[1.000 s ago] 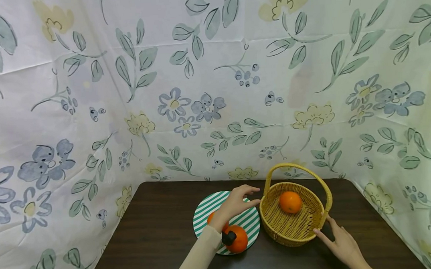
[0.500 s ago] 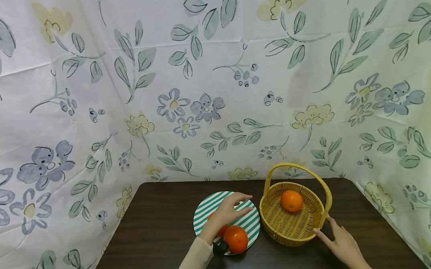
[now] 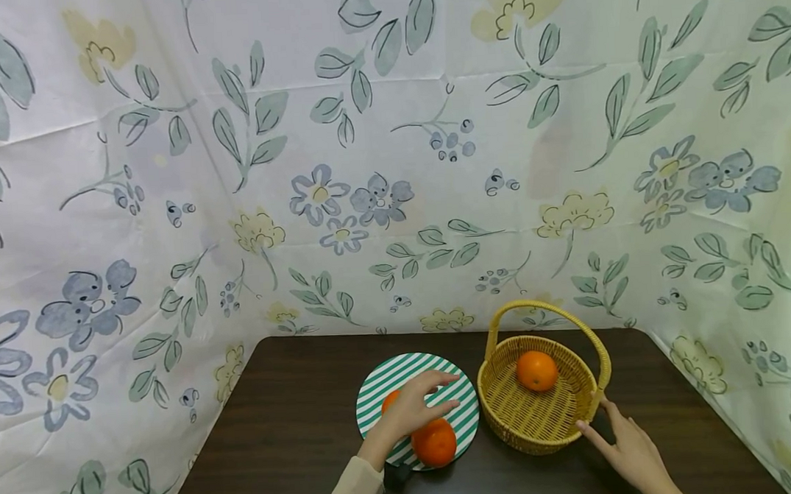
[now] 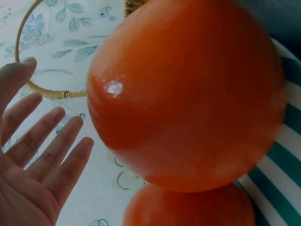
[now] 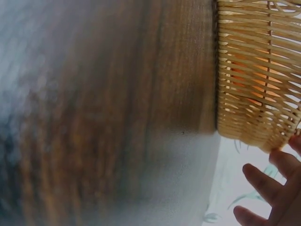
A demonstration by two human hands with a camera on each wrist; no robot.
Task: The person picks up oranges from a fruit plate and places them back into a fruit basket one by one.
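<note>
My left hand hovers over the green-and-white striped plate, thumb and fingers apart, holding nothing. Just below it on the plate lies one orange; a second orange is partly hidden behind the hand. In the left wrist view the nearer orange fills the middle, clear of the spread fingers. A third orange sits inside the yellow wicker basket right of the plate. My right hand touches the basket's right side near the handle's base, its fingers fairly straight.
The basket's tall arched handle rises above its bowl. Everything stands on a dark wooden table. A floral cloth hangs behind and along both sides. A dark wrist camera sits at the left wrist.
My left hand has drawn back from beside the basket, moving left and nearer over the plate. The orange in the basket has shifted slightly right. My right hand has stayed at the basket.
</note>
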